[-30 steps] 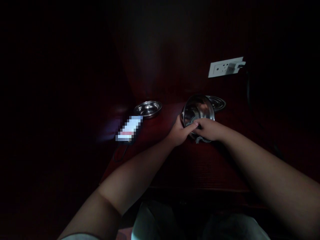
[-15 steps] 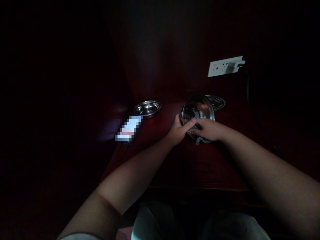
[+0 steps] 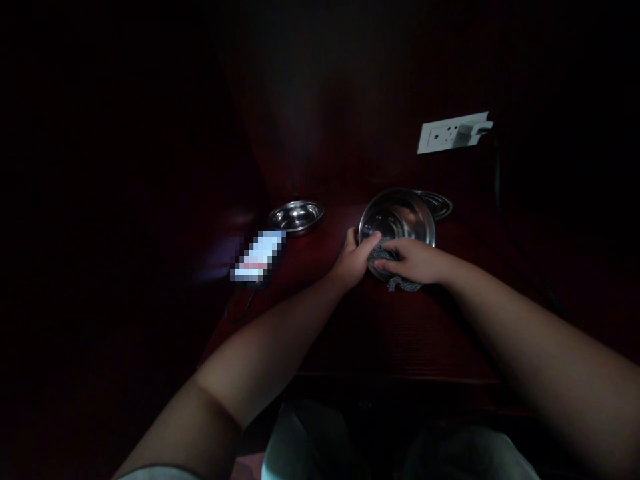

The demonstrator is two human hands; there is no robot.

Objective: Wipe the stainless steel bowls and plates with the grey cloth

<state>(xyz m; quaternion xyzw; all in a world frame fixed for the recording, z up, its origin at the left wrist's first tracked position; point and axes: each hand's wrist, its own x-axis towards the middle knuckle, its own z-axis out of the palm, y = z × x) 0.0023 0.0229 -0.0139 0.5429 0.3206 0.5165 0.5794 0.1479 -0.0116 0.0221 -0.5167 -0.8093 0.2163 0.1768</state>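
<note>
A shiny steel bowl (image 3: 400, 217) stands on the dark red wooden table (image 3: 400, 333), its mouth facing up and slightly towards me. My left hand (image 3: 353, 260) grips the bowl's near left rim, thumb over the edge. My right hand (image 3: 413, 260) presses a grey knitted cloth (image 3: 403, 285) against the bowl's near rim, fingers closed on the cloth. Part of the cloth hangs out below my right hand.
A second steel bowl (image 3: 296, 216) sits to the left, and a flat steel plate (image 3: 440, 202) lies behind the held bowl. A lit phone (image 3: 257, 257) with a cable lies at the left. A white wall socket (image 3: 450, 133) with a plug and black cord is behind. The surroundings are dark.
The bowl has tipped back from facing me to sit more level. My right hand has slid with the cloth from inside the bowl down to its near rim.
</note>
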